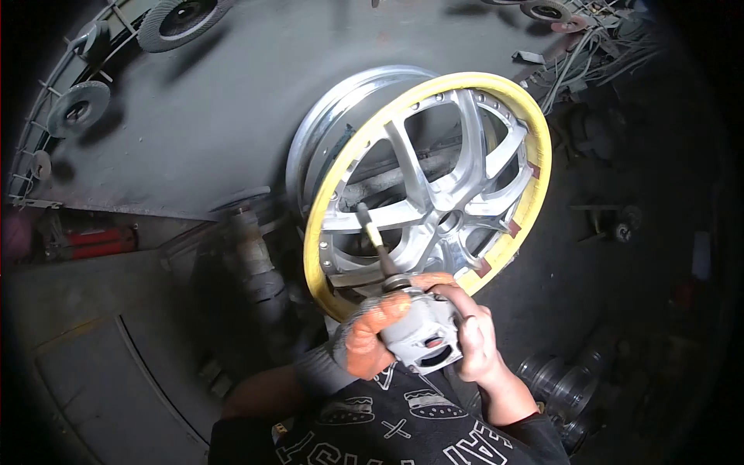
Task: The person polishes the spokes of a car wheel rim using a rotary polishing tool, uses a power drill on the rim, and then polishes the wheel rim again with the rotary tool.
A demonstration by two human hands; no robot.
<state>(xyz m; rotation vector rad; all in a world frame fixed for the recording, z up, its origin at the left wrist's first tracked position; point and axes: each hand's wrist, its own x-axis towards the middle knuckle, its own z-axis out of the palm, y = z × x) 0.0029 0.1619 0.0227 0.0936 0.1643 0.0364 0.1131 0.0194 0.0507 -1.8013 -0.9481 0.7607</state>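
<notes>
My left hand (370, 335), in a grey and orange work glove, wraps around the front of a grey die grinder (422, 329). Bare, my right hand (474, 335) grips the grinder's other side near its vented rear end. A slim bit (369, 223) points from the tool toward a silver alloy wheel rim (470, 147). The bit's tip overlaps a left spoke; whether it touches cannot be told. Yellow tape (544, 147) covers the rim's outer lip, with several brown-red patches (514, 229) along its right side. My hands hide part of the lower rim.
Abrasive discs (77, 108) and a large ridged wheel (182, 19) hang at upper left. Cables (593, 58) bunch at upper right. A red object (101, 242) lies at left, near a dusty upright pipe (256, 256). Shiny round items (558, 387) stand at lower right.
</notes>
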